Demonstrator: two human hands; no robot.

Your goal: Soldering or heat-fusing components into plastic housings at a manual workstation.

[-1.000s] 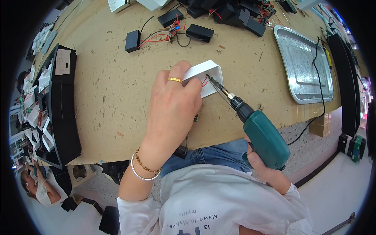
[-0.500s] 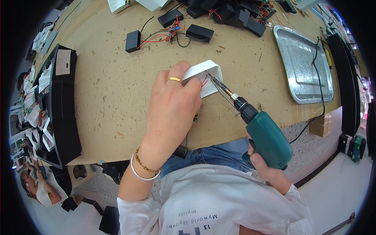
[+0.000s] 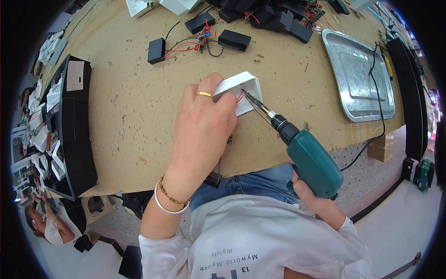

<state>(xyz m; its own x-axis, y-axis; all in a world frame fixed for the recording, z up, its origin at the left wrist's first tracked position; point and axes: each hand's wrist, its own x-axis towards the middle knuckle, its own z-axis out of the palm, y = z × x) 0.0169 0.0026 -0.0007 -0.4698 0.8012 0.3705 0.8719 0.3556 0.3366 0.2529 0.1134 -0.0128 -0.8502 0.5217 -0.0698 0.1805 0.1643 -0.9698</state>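
My left hand [image 3: 202, 123], with a gold ring, is closed around the left side of a white plastic housing [image 3: 251, 86], held tilted over the table. Inside the housing run thin red wires [image 3: 240, 96]. From the right, my right hand [image 3: 310, 195] grips the handle of a dark green soldering gun [image 3: 315, 160]. Its metal tip reaches into the housing, close to the wires; whether it touches them I cannot tell. Below my left hand a bit of circuit board [image 3: 230, 139] shows, and a dark cable runs down to a black piece [image 3: 213, 179] at the table edge.
Black boxes wired to a small red board [image 3: 202, 39] lie ahead, with a heap of black cases [image 3: 260, 14] behind. A metal tray [image 3: 346, 100] with a black cord across it is at right. A black bin [image 3: 79, 135] of white parts stands left. Another person [image 3: 53, 221] sits lower left.
The soldering gun has shifted slightly left and up, its tip still inside the housing. My left hand keeps its hold on the housing, almost unmoved.
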